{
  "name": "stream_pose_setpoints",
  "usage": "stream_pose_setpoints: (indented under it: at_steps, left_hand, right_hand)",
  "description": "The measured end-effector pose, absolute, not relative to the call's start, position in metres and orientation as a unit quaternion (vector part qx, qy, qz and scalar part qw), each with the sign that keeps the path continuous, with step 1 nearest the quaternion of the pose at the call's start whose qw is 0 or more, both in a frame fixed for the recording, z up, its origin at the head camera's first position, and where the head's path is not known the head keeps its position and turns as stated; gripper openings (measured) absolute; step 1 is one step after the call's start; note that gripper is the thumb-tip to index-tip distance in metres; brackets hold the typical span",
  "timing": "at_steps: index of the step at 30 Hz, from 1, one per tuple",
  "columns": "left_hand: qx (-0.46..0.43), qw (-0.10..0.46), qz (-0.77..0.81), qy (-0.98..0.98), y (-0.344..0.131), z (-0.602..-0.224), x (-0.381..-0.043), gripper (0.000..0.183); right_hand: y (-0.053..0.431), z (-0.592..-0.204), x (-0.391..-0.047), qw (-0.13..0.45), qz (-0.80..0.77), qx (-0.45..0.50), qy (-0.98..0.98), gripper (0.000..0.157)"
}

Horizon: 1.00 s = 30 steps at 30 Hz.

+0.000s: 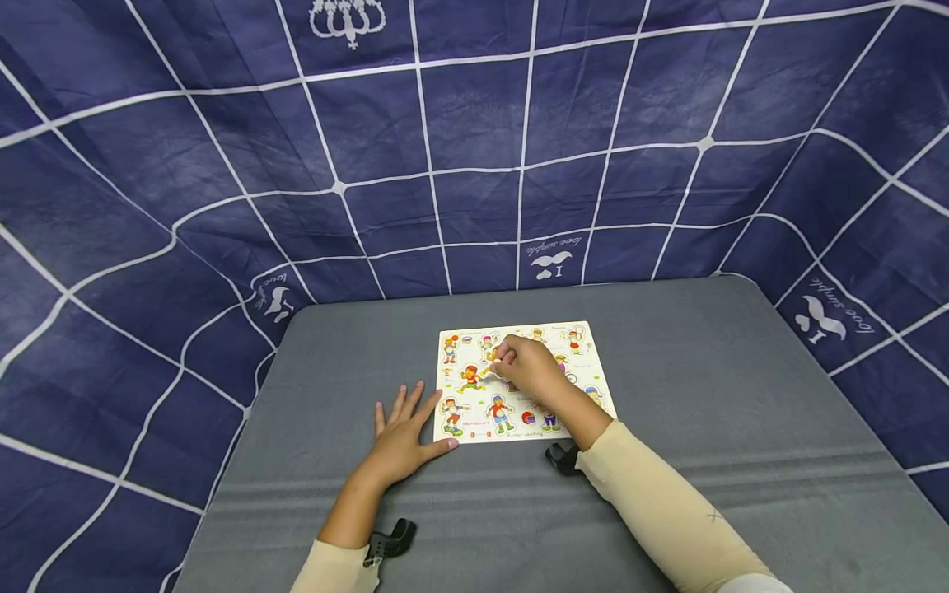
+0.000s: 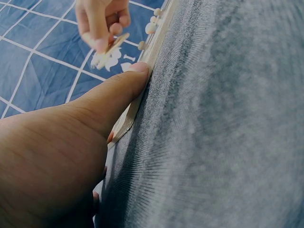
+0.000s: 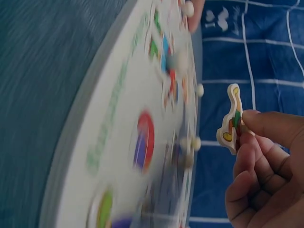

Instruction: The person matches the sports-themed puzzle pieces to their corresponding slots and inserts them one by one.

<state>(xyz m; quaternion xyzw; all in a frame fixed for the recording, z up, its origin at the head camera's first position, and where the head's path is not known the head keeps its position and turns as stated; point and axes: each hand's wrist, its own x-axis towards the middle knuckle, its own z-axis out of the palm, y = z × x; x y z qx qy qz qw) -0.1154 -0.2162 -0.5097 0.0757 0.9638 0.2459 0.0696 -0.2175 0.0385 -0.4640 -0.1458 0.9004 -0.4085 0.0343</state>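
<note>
A white wooden peg puzzle board [image 1: 478,403], printed with figures doing sports, lies on the table. My left hand [image 1: 399,445] rests at its near left corner with the fingers spread. In the left wrist view the left thumb [image 2: 116,90] presses against the board's edge. Over the middle of the board, my right hand [image 1: 530,368] pinches a small puzzle piece between thumb and fingers. The right wrist view shows this puzzle piece [image 3: 231,123] raised off the board and tilted on edge, with yellow, green and orange paint. Other pieces with round wooden knobs [image 3: 200,90] sit in the board.
A grey cloth covers the table [image 1: 712,395]. Behind it and at both sides hangs a dark blue curtain [image 1: 474,115] with white grid lines. Black wrist devices [image 1: 393,539] are worn at both sleeves.
</note>
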Motion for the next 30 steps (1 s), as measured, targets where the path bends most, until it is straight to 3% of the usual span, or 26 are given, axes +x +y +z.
stream_pose_setpoints:
  at_steps: [23,30]
  left_hand:
    - [0.082,0.063,0.251,0.963,-0.216,-0.51,-0.116,0.093]
    - [0.081,0.065,0.245,0.964,-0.217,-0.511,-0.115,0.093]
  right_hand:
    - [-0.006,-0.481,-0.222,0.064,-0.337,-0.194,0.919,0.014]
    - [-0.01,-0.482,-0.222,0.083,-0.324,-0.194,0.922,0.003]
